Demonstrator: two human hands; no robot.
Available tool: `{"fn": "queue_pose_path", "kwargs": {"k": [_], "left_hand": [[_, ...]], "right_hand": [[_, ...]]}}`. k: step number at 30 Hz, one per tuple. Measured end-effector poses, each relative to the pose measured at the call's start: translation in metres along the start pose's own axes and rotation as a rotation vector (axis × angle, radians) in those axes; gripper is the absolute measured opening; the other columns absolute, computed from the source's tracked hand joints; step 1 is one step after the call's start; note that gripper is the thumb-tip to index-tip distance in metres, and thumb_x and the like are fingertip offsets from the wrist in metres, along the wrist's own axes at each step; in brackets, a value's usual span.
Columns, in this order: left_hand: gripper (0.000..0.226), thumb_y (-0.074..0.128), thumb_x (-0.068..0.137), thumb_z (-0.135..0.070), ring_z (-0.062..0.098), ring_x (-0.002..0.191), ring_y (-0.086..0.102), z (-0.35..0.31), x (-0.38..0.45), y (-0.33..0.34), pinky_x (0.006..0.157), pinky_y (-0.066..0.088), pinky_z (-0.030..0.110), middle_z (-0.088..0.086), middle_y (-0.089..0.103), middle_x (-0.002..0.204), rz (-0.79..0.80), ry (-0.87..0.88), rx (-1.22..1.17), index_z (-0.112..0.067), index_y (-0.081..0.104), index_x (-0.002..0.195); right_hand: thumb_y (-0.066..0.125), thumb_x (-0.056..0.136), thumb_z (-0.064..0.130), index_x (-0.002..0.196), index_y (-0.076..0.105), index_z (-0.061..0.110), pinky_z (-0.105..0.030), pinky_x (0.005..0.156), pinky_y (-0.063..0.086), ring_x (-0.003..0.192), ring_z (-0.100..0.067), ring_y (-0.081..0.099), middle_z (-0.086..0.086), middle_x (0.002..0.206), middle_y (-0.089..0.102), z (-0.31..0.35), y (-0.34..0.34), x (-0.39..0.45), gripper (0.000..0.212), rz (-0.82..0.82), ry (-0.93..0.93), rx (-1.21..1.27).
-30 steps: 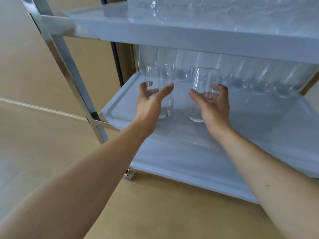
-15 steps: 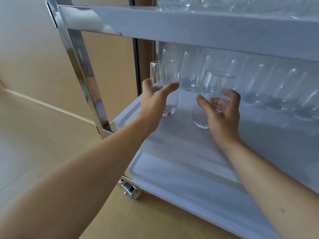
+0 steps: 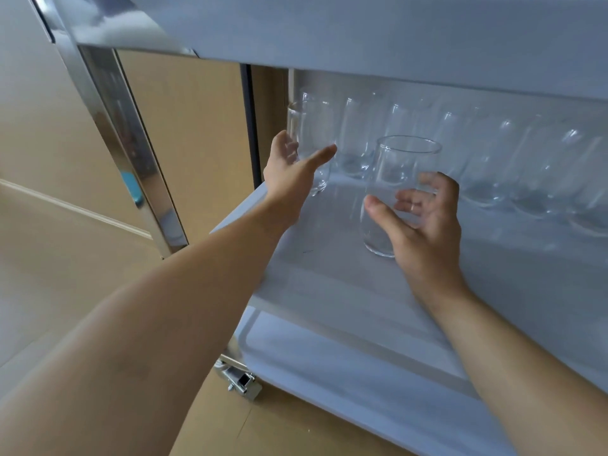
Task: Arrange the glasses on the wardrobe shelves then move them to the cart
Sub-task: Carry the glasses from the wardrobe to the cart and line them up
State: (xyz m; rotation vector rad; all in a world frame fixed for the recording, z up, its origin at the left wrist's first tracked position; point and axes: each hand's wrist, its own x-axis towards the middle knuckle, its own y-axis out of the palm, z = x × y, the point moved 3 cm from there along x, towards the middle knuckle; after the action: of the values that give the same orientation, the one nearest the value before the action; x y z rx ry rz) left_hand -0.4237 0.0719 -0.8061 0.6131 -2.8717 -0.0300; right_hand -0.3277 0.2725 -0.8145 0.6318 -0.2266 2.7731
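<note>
Standing on the middle shelf (image 3: 329, 278) of the cart (image 3: 362, 24): two clear glasses, the left glass (image 3: 311, 133) near the shelf's left edge, the right glass (image 3: 398, 179) further forward. Cupping the left glass between spread thumb and fingers: left hand (image 3: 289, 179), its grip looking loose, firmness of contact hard to tell. Curling round the lower half of the right glass: right hand (image 3: 424, 232), thumb at the near side, fingers showing through the glass. Lining the back of the shelf just behind both: a row of glasses (image 3: 493, 166). Overhanging closely from above: the upper shelf. Framing the left side: a chrome post (image 3: 131, 153). Showing beneath: the bottom shelf (image 3: 345, 373), a caster (image 3: 240, 380) and tan floor (image 3: 65, 258).
</note>
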Motion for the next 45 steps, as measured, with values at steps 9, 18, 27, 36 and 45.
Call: {"fn": "queue_pose_path", "kwargs": {"k": [9,18,27,36,45], "left_hand": [[0.089,0.091,0.072,-0.04,0.012,0.13,0.054,0.003,0.011,0.0,0.112,0.045,0.04,-0.005,0.056,0.139,0.068,0.027,0.037,-0.025,0.045,0.146],[0.085,0.09,0.074,-0.039,0.014,0.128,0.057,0.001,0.018,-0.003,0.112,0.045,0.04,-0.001,0.057,0.139,0.042,0.041,0.087,-0.02,0.046,0.144],[0.096,0.089,0.072,-0.046,0.014,0.135,0.051,0.003,0.018,-0.006,0.116,0.04,0.04,-0.003,0.052,0.148,0.062,0.03,0.104,-0.026,0.038,0.151],[0.119,0.09,0.07,-0.044,0.018,0.144,0.035,0.002,-0.023,-0.027,0.117,0.035,0.041,-0.003,0.031,0.159,0.133,-0.068,0.255,-0.029,0.012,0.159],[0.063,0.074,0.086,-0.047,0.026,0.132,0.046,-0.005,-0.069,-0.035,0.103,0.039,0.035,0.002,0.055,0.141,0.258,0.223,0.868,-0.026,0.053,0.142]], "right_hand": [[0.084,0.064,0.055,0.126,0.044,0.027,-0.01,0.077,0.047,0.101,-0.002,0.064,0.005,0.11,0.065,0.002,0.0,-0.002,0.078,-0.006,0.011,-0.015],[0.084,0.064,0.054,0.125,0.044,0.028,-0.014,0.079,0.048,0.102,-0.004,0.064,0.004,0.11,0.065,0.002,0.001,-0.003,0.078,-0.014,0.011,-0.012],[0.082,0.06,0.064,0.126,0.044,0.031,-0.012,0.077,0.047,0.1,0.0,0.064,0.006,0.109,0.066,0.0,0.001,-0.001,0.082,-0.01,0.013,-0.02],[0.081,0.061,0.062,0.123,0.044,0.032,-0.029,0.091,0.053,0.104,-0.006,0.065,0.005,0.109,0.066,0.004,0.0,-0.003,0.078,-0.016,0.033,-0.036],[0.082,0.061,0.061,0.126,0.051,0.033,-0.031,0.092,0.05,0.104,-0.013,0.058,0.002,0.116,0.058,0.009,-0.002,-0.004,0.078,-0.057,0.059,-0.101]]}}
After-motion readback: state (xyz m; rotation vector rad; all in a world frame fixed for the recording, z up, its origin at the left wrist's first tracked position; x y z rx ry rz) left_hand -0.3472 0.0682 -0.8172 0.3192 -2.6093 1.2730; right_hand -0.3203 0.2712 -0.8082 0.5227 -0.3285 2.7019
